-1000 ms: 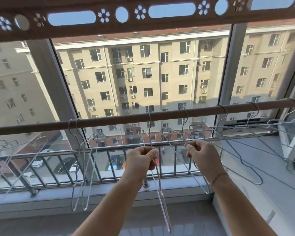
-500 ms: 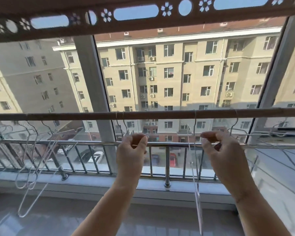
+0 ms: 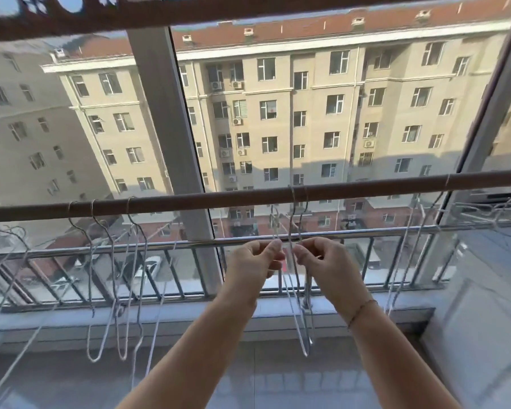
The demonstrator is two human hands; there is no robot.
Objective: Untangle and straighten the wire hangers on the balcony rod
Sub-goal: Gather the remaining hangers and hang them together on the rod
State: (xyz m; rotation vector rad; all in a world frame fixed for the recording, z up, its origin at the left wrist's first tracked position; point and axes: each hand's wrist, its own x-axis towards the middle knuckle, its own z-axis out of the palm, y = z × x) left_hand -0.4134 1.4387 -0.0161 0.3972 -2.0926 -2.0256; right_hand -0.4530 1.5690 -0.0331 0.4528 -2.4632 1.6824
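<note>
Wire hangers (image 3: 307, 326) at twelve o'clock are hanging paired on the brown rod (image 3: 233, 197). Left grip (image 3: 252, 264) and right grip (image 3: 328, 267), wider apart a moment ago, are now closing together, each pinching a strand, seemingly teasing this pair apart.

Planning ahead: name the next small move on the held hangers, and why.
Probably spread the hands apart along the rod: the left hand and right hand each pinch a wire, and the held hangers hang bunched, hooks almost touching.
</note>
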